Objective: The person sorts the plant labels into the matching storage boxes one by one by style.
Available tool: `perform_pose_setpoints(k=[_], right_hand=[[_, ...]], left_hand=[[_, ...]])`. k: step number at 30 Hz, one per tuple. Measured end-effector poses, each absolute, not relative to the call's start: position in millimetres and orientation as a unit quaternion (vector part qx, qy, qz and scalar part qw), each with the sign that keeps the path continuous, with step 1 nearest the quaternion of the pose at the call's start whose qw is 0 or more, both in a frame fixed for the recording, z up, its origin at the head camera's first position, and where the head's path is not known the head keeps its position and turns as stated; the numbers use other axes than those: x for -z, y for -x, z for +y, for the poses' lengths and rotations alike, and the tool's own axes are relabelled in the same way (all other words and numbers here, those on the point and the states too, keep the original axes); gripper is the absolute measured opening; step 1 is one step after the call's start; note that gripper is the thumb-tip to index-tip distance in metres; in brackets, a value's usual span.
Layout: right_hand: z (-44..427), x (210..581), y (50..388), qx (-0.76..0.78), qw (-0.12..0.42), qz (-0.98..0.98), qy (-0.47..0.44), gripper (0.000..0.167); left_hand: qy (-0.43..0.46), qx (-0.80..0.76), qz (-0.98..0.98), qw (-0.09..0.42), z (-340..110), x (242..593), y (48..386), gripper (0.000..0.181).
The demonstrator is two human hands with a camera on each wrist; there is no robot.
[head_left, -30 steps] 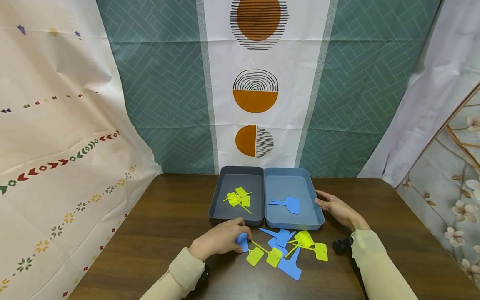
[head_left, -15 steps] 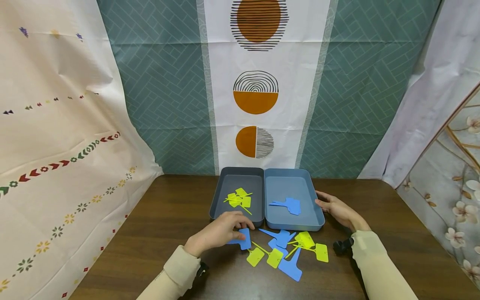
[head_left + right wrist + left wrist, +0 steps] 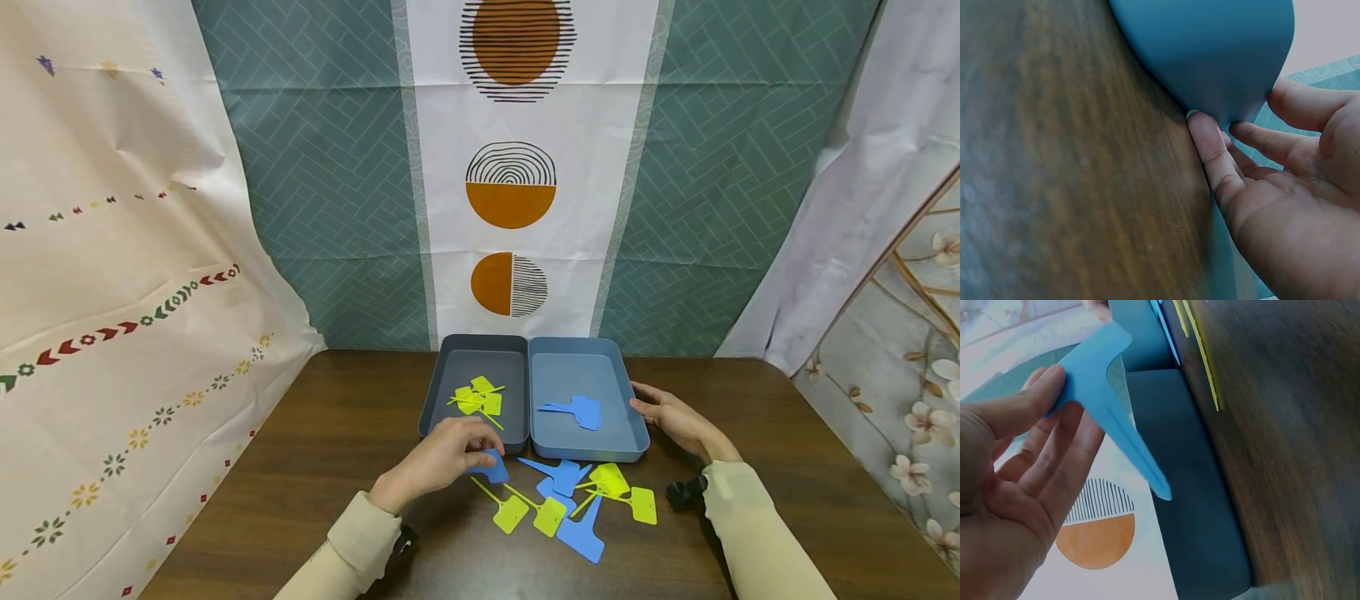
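Note:
My left hand [image 3: 446,454] pinches a blue T-shaped plant label [image 3: 1094,372] by its broad head between thumb and fingers. In the left wrist view its pointed stem slants down in front of the dark grey tray's side wall [image 3: 1179,456]. My right hand [image 3: 678,423] rests against the outer right side of the blue tray [image 3: 626,442], fingertips touching its wall near the tabletop. Yellow plant labels [image 3: 510,513] and blue plant labels [image 3: 583,533] lie mixed on the table before the trays.
The dark grey tray [image 3: 429,421] holds several yellow labels [image 3: 480,396]. Beside it, the blue tray holds a small stack of blue labels [image 3: 585,412]. Both stand on a brown wooden table [image 3: 330,433] with a patterned curtain [image 3: 337,208] behind.
My left hand has lifted the blue label off the table, turned it, and moved slightly toward the dark grey tray, uncovering a yellow label's stem. My right hand stays at the blue tray.

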State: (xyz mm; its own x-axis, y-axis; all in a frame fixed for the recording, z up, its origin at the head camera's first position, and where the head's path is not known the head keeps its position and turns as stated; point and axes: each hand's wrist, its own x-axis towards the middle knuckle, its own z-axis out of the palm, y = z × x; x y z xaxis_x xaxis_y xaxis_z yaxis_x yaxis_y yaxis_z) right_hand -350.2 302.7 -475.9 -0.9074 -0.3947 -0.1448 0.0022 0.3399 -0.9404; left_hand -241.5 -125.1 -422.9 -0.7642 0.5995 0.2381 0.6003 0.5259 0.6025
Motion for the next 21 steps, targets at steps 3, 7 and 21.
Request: perform_pose_setpoints(k=[3,7,21], right_hand=[[302.5,475.8,350.3,0.562,0.177,0.798,0.121,0.07],[302.1,475.7,350.5,0.563,0.177,0.798,0.121,0.071],[301.2,476.5,350.6,0.563,0.182,0.796,0.126,0.071]], left_hand=[[0.34,0.353,-0.871,0.013,-123.8,423.1,240.7,0.013],[0.341,0.367,-0.865,0.014,-121.8,422.9,239.7,0.012],[0.345,0.396,-0.851,-0.003,-114.2,416.7,235.2,0.012]])
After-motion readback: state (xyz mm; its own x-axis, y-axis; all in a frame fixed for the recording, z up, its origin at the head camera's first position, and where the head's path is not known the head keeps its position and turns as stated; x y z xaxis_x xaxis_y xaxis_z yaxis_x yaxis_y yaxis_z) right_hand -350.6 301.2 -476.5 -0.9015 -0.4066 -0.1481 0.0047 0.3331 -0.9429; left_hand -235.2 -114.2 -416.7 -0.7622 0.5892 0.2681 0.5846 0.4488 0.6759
